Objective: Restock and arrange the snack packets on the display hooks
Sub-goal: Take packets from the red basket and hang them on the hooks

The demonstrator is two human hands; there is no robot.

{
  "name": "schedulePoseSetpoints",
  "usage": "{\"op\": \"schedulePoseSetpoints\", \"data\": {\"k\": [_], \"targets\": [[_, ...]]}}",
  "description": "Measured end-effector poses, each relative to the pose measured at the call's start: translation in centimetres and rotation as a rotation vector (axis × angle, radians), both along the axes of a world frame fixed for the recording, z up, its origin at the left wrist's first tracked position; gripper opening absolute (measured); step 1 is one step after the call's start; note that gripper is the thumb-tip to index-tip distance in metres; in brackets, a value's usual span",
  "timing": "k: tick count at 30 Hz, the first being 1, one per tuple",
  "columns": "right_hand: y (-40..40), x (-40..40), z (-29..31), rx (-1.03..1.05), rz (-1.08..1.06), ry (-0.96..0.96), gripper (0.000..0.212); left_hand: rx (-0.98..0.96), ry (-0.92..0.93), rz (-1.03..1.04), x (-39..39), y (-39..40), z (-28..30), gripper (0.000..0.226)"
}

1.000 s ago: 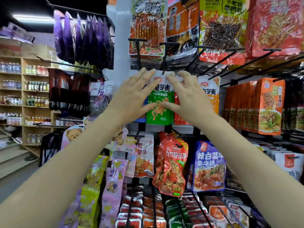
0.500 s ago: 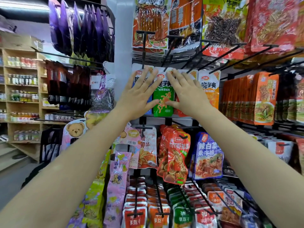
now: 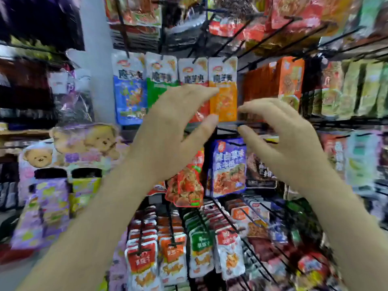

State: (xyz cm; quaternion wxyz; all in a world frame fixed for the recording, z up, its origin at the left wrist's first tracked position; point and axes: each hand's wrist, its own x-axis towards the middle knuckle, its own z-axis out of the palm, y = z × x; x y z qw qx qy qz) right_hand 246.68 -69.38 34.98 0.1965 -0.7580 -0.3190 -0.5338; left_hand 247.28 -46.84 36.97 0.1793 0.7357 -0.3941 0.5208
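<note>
Both hands hang in front of the rack, holding nothing. The left hand [image 3: 168, 131] has loosely bent fingers and its thumb spread; its fingertips overlap the orange packet [image 3: 223, 89], though blur hides whether they touch it. The right hand [image 3: 281, 135] sits just beside, fingers relaxed and curved toward the left thumb, a small gap between them. Behind the hands, four packets hang side by side in one row: blue packet [image 3: 129, 89], green packet [image 3: 160, 76], red packet [image 3: 193, 74] and the orange one. Black hooks [image 3: 243, 36] jut out above. Below hang a purple packet [image 3: 228, 166] and rows of small packets [image 3: 174, 253].
</note>
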Motion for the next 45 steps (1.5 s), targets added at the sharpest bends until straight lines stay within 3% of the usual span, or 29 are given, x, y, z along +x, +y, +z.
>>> {"op": "schedulePoseSetpoints", "data": {"k": [4,10,13,17,20,22,24,29,35,39,45], "targets": [[-9.3,-2.3,-8.8,0.046,-0.181,0.103,0.033,0.113,0.163,-0.191,0.6,-11.3,-8.3,0.045],[-25.5,-4.9,-26.0,0.111,-0.560,0.586,0.033,0.380,0.668,-0.310,3.8,-28.7,-26.1,0.047],[-32.7,-8.0,-34.8,0.171,-0.711,0.835,0.039,0.507,0.801,-0.354,4.0,-36.3,-34.9,0.047],[-39.7,-12.0,-44.5,0.286,-0.875,1.092,0.045,0.683,1.020,-0.342,2.7,-43.8,-44.7,0.069],[-42.8,-13.4,-49.3,0.350,-0.960,1.232,0.040,0.802,1.081,-0.305,1.7,-46.8,-49.7,0.076],[-44.2,-13.3,-51.8,0.405,-0.996,1.393,0.044,0.864,1.078,-0.228,1.3,-47.5,-51.8,0.081],[-45.2,-12.3,-53.9,0.479,-0.915,1.615,0.062,0.898,1.047,-0.163,1.1,-47.6,-52.7,0.086],[-46.3,-8.5,-57.5,0.661,-0.712,1.895,0.070,0.906,1.045,-0.174,1.5,-47.5,-53.8,0.087],[-43.3,-6.7,-61.7,1.017,-0.655,1.977,0.067,0.897,1.102,-0.289,2.6,-46.7,-54.2,0.083],[-41.5,-6.5,-63.2,1.294,-0.649,1.943,0.081,0.938,1.122,-0.315,3.3,-46.3,-54.0,0.082],[-41.3,-6.3,-62.8,1.226,-0.584,1.987,0.088,0.905,1.152,-0.313,3.1,-46.2,-54.0,0.080]]}}
